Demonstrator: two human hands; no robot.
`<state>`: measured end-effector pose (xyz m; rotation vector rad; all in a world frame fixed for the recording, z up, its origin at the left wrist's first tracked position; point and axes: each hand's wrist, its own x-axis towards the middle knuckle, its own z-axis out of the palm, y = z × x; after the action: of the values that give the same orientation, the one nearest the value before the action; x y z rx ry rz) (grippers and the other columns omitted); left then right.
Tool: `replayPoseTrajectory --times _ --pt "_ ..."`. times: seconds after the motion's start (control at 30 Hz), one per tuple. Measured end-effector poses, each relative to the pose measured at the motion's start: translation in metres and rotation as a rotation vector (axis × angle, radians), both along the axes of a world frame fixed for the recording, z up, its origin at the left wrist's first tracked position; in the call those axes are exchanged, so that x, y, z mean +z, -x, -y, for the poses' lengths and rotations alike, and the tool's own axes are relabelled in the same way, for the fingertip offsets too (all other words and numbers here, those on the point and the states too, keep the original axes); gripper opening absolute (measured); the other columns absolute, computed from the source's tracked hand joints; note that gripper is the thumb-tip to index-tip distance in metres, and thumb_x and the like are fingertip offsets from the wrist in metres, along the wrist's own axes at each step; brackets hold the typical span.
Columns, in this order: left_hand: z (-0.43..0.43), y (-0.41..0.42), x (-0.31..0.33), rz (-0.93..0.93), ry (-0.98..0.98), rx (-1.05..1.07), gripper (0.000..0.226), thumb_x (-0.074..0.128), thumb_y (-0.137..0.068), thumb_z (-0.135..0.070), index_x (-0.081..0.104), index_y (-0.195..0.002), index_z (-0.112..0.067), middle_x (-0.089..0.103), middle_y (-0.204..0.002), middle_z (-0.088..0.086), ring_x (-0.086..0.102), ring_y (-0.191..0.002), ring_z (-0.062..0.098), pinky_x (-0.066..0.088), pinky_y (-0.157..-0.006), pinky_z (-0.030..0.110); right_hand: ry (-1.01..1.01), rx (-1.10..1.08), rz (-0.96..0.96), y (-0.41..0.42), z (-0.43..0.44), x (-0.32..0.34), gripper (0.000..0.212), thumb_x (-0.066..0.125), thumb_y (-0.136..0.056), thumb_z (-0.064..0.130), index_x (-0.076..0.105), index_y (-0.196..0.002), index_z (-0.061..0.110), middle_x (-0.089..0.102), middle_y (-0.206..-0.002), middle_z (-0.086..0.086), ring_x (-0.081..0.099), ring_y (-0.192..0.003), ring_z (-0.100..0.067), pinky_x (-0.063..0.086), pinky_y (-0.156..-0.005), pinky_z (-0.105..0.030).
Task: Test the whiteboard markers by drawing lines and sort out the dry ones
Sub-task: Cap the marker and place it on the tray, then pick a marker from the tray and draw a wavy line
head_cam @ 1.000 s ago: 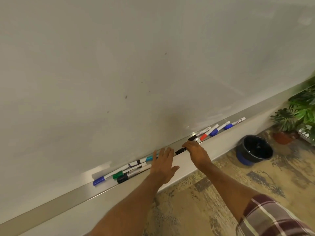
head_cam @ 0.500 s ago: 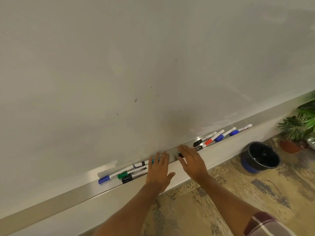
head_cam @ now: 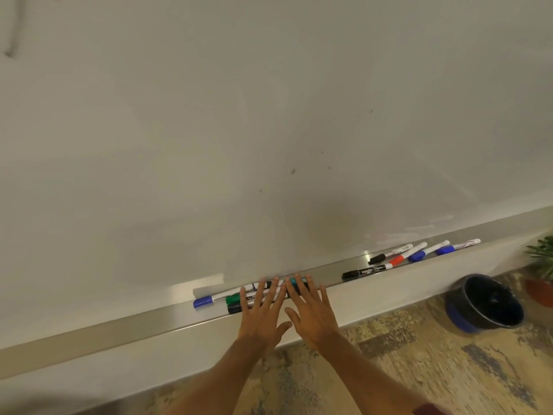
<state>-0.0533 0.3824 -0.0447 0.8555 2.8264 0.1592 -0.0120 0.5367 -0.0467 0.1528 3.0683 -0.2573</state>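
One bunch of markers (head_cam: 233, 299) lies on the tray (head_cam: 119, 327) under the board (head_cam: 269, 115), about the middle of the tray's length. Both hands are over this bunch. The left hand (head_cam: 261, 313) and the right hand (head_cam: 311, 310) lie side by side, fingers straight and spread. They hold nothing. The fingertips (head_cam: 296, 277) reach the tray's back edge, by the board.

A second bunch (head_cam: 398, 260) lies further right on the tray, well apart from the hands.

I think this is the picking step. No marker is in a hand, and no fresh line shows on the board near the hands. Next, one hand must curl round a single marker, lift it, pull off the cap and draw a line.

The fingers cover some markers, so I cannot count them or tell if the fingers press them. A dark mark (head_cam: 10, 52) at the board's top left corner is cut off. A bin (head_cam: 484, 301) stands on the floor (head_cam: 389, 369) below the tray's right end. A plant (head_cam: 540, 262) is cut by the picture's edge.
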Motion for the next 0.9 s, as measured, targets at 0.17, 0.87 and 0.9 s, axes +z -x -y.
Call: replayPoseTrajectory --times 0.17,0.87,0.9 --pt "0.046 0.000 -0.010 -0.086 -0.009 0.026 0.090 0.032 -0.085 -0.072 0.004 -0.156 -0.025 0.035 -0.153 0.005 0.000 -0.149 0.029 0.008 -0.111 0.062 0.003 0.043 -0.002 0.001 0.036 -0.005 0.063 0.002 -0.096 0.057 0.007 -0.151 0.026 0.025 -0.154 -0.002 0.022 -0.142 -0.027 0.004 -0.111 -0.050" --pt "0.235 -0.019 -0.005 -0.084 -0.022 0.380 0.072 0.016 -0.097 -0.068 0.008 -0.156 -0.027 0.008 -0.162 0.002 0.003 -0.148 0.027 0.004 -0.112 0.058 0.082 0.198 -0.004 0.014 0.204 0.030 0.069 0.002 -0.099 0.050 0.052 -0.132 0.015 0.057 -0.133 -0.006 0.055 -0.122 -0.024 0.015 -0.111 -0.043" --pt "0.245 -0.019 -0.004 -0.091 -0.015 0.389 0.073 0.016 -0.097 -0.068 0.008 -0.156 -0.026 0.005 -0.163 0.001 0.003 -0.148 0.027 0.003 -0.112 0.056 0.084 0.208 0.009 0.015 0.214 0.031 0.068 0.002 -0.099 0.050 0.051 -0.133 0.015 0.057 -0.133 -0.006 0.054 -0.123 -0.024 0.011 -0.111 -0.041"
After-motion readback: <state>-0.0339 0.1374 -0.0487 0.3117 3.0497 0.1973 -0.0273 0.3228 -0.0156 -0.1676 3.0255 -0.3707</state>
